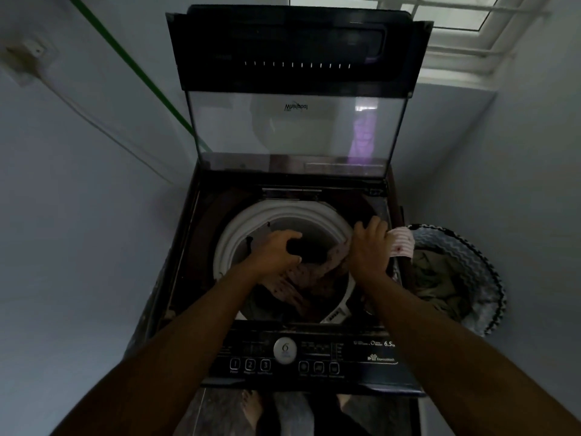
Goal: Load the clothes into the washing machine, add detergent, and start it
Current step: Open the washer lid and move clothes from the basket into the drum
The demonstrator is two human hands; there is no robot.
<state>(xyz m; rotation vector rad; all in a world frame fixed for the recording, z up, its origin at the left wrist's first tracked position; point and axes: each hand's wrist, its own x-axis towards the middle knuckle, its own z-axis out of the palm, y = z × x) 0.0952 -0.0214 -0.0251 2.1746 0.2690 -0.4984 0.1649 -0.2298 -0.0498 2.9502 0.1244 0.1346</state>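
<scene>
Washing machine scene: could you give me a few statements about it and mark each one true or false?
1. The washer's lid is raised. True.
2. The left hand rests on the control panel. False: it reaches into the drum and grips dark cloth there.
3. The right hand holds a striped cloth at the drum's right rim. True.
4. The basket stands left of the washer. False: it stands on the right.
5. Clothes lie in the basket. True.
6. The drum holds no laundry. False: a spotted garment lies in it.
</scene>
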